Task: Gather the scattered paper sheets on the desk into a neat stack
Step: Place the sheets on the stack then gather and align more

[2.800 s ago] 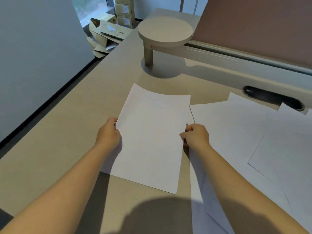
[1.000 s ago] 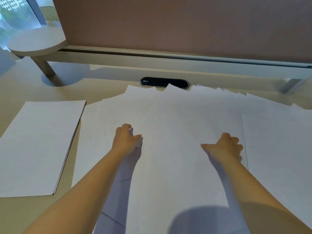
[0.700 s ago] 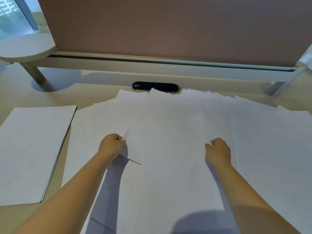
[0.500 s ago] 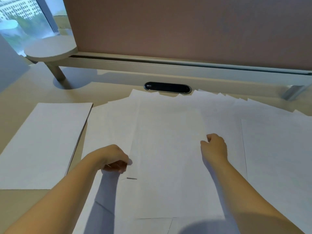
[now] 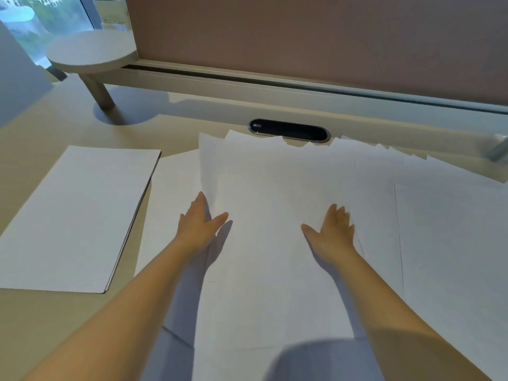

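No containers in view; the desk (image 5: pixel 49 312) carries everything. Neat stack (image 5: pixel 74 215) of white sheets lies at the desk's left side, squared up, its right long edge just beside the spread of loose sheets (image 5: pixel 412 215).

Loose sheets overlap in a fan across the middle and right of the desk, their far corners reaching the black oval cable port (image 5: pixel 288 129) at the back edge. One top sheet (image 5: pixel 269 243) lies lengthwise between my hands, its far left corner lifted and curled slightly off the pile.

Against half a second ago: both hands were curled at that sheet's side edges; now both are spread flat. Left hand was lower and nearer me, it has gone forward. The stack at left has not changed.

Left hand (image 5: pixel 196 224): fingers straight, thumb splayed to the right, resting at the left edge of the top sheet, fingertips along the raised edge. I cannot tell whether the fingers are slipped under that edge. Right hand (image 5: pixel 334 229): fingers straight and relaxed, thumb splayed left, lying on the paper at the sheet's right edge. Neither hand grips anything.

The stack sits well to the left of the left hand, not touched. Round raised shelf (image 5: pixel 92 52) on a post stands at the far left corner, brown partition (image 5: pixel 302 37) along the back.
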A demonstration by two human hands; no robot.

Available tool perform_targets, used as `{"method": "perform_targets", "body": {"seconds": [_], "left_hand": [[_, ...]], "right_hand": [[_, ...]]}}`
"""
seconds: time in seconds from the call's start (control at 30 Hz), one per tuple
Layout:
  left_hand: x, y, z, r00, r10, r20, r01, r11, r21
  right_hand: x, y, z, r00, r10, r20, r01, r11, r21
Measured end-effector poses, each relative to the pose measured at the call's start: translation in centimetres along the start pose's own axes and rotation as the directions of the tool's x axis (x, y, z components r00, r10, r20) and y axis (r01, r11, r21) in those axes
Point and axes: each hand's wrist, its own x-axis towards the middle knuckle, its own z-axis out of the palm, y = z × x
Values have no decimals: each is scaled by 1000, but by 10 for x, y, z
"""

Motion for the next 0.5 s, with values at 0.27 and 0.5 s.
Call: {"method": "perform_targets", "body": {"seconds": [0.27, 0.5], "left_hand": [[-13, 3, -14, 977, -190, -96, 151, 935, -321], [-29, -3, -8, 959, -278, -48, 268, 951, -156]], "right_hand": [[-13, -7, -7, 993, -7, -118, 29, 981, 191], [-30, -19, 3, 991, 86, -98, -82, 996, 47]]}}
